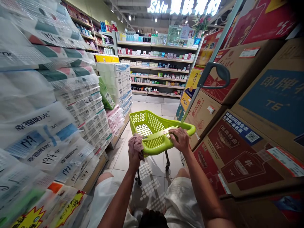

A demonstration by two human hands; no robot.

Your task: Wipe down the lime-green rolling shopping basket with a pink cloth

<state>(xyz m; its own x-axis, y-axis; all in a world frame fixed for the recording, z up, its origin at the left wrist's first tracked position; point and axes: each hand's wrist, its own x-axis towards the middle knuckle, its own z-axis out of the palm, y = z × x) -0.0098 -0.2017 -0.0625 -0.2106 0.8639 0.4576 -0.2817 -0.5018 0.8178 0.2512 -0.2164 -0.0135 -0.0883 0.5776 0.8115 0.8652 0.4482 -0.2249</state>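
A lime-green shopping cart (160, 148) with a latticed plastic basket stands in the aisle in front of me. My left hand (134, 160) is closed around a crumpled pinkish cloth (136, 142), which rests against the cart's near left rim. My right hand (182, 140) is curled over the cart's near right side, its fingers on the bar that crosses the basket. The palm of that hand is hidden. Thin metal legs with casters (138, 181) show below the basket.
Stacked tissue packs (83, 95) line the left side. Cardboard liquor cartons (247, 152) rise on the right, beside a slanted pole with a grey handle (215, 74). Tiled floor (152, 99) leads to cosmetics shelves (156, 57) at the back.
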